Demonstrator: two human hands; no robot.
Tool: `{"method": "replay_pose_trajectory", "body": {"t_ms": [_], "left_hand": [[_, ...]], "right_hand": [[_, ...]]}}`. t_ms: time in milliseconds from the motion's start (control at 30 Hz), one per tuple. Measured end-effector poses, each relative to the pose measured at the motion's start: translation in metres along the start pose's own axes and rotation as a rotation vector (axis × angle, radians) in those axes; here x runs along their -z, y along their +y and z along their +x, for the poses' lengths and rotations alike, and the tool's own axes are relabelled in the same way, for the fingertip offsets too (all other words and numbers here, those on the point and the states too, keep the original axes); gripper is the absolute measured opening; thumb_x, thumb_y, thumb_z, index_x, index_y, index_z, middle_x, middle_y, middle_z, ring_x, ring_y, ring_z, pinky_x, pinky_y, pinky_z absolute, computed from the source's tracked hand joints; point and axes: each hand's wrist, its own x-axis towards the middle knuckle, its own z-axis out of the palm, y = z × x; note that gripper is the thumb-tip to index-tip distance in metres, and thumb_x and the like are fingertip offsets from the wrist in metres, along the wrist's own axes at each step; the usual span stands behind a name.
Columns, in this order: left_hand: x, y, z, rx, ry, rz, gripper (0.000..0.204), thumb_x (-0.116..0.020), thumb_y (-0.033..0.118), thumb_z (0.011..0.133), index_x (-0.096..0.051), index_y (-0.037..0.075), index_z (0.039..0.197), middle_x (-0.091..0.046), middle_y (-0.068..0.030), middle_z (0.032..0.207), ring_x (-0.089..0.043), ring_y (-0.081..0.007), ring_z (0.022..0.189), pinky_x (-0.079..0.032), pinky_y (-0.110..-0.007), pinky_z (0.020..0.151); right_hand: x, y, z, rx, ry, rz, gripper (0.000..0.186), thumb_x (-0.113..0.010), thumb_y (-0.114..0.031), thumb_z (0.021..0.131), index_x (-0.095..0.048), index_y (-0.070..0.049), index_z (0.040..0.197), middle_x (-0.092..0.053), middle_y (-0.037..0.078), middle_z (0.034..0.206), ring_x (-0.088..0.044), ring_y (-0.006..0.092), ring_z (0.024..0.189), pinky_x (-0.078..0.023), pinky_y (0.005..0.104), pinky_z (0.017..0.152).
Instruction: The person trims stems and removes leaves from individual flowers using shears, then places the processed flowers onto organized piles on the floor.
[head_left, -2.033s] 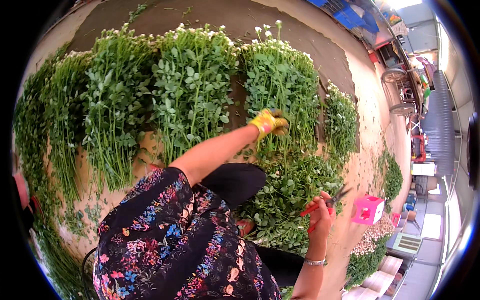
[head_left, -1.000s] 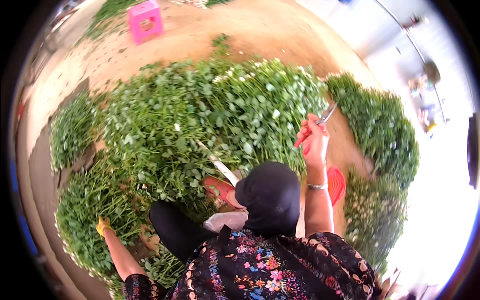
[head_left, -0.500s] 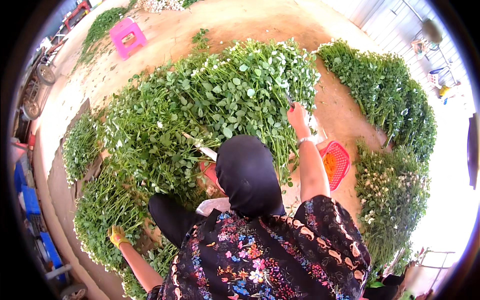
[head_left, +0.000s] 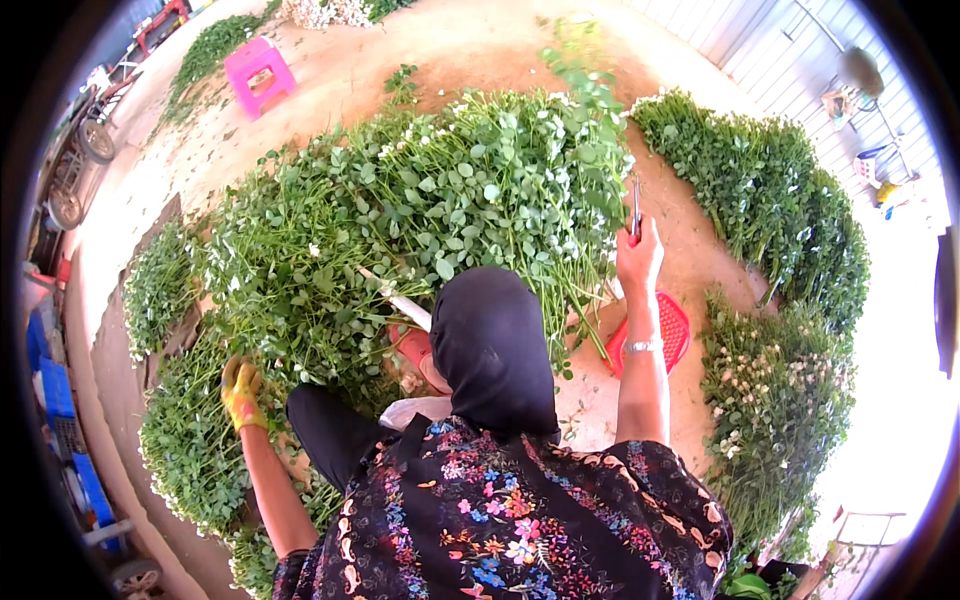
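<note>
My right hand (head_left: 640,258) is closed around a small metal cutting tool (head_left: 635,215) with reddish handles, its blade pointing up, just right of a large heap of leafy white-flowered stems (head_left: 480,190). A long leafy stem (head_left: 590,110) rises at the heap's right edge, its top blurred; I cannot tell whether my hand touches it. At the left, my left hand (head_left: 241,392), in a yellow glove, holds nothing I can see. Its fingers are stretched out over a lower pile of cut stems (head_left: 190,425).
A red plastic basket (head_left: 676,335) stands below my right wrist. More flower bundles (head_left: 765,180) lie along the right, with paler blooms (head_left: 770,390) nearer. A pink stool (head_left: 260,77) stands far left; blue crates (head_left: 57,390) and wheeled carts (head_left: 65,205) line the left edge.
My right hand has moved right and slightly down, away from the heap, with the cutting tool. A leafy stem now sticks up there. My left hand has moved up toward the main heap.
</note>
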Motion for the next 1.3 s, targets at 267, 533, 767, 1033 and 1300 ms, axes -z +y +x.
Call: {"method": "replay_pose_trajectory", "body": {"t_ms": [267, 533, 767, 1033, 1300], "left_hand": [[-0.27, 0.112, -0.048, -0.043, -0.522, 0.062, 0.039, -0.066, 0.022, 0.084, -0.059, 0.003, 0.118, -0.064, -0.0091, 0.11, -0.063, -0.0192, 0.097, -0.052, -0.031, 0.078], [-0.399, 0.189, -0.049, 0.047, -0.715, -0.265, 0.029, -0.069, 0.023, 0.084, -0.062, 0.005, 0.107, -0.064, -0.003, 0.094, -0.063, -0.0111, 0.08, -0.05, -0.024, 0.063], [-0.35, 0.158, 0.007, 0.137, -0.513, -0.346, 0.021, -0.071, 0.015, 0.082, -0.064, 0.011, 0.102, -0.066, -0.0016, 0.087, -0.064, -0.0123, 0.071, -0.051, -0.026, 0.058], [-0.283, 0.187, 0.019, 0.059, -0.526, -0.395, 0.014, -0.071, 0.014, 0.083, -0.067, 0.009, 0.096, -0.064, 0.0024, 0.083, -0.061, -0.0105, 0.071, -0.053, -0.026, 0.061], [-0.216, 0.192, 0.048, 0.003, -0.769, -0.613, 0.024, -0.061, 0.003, 0.087, -0.059, 0.004, 0.111, -0.064, -0.0078, 0.105, -0.061, -0.0238, 0.1, -0.048, -0.044, 0.093]], "right_hand": [[-0.011, -0.069, -0.027, 0.179, 0.009, 0.153, 0.031, -0.062, -0.001, 0.078, -0.057, -0.003, 0.108, -0.055, 0.011, 0.083, -0.056, 0.0225, 0.069, -0.046, 0.0324, 0.062], [-0.088, -0.135, -0.055, 0.619, -0.143, 0.103, 0.04, -0.06, 0.002, 0.066, -0.059, -0.008, 0.105, -0.059, 0.012, 0.09, -0.06, 0.0327, 0.081, -0.05, 0.0384, 0.071], [-0.135, -0.169, -0.075, 0.928, -0.282, 0.167, 0.045, -0.063, -0.002, 0.062, -0.059, -0.011, 0.105, -0.059, 0.007, 0.088, -0.059, 0.0275, 0.079, -0.05, 0.0372, 0.069], [-0.153, -0.211, -0.086, 0.899, -0.537, 0.189, 0.042, -0.063, -0.002, 0.069, -0.057, -0.012, 0.11, -0.057, 0.01, 0.086, -0.06, 0.0314, 0.076, -0.051, 0.0395, 0.066], [-0.148, -0.247, -0.062, 0.692, -0.579, 0.413, 0.034, -0.063, -0.006, 0.079, -0.054, -0.002, 0.112, -0.06, 0.019, 0.09, -0.061, 0.0367, 0.075, -0.05, 0.0413, 0.066]]}}
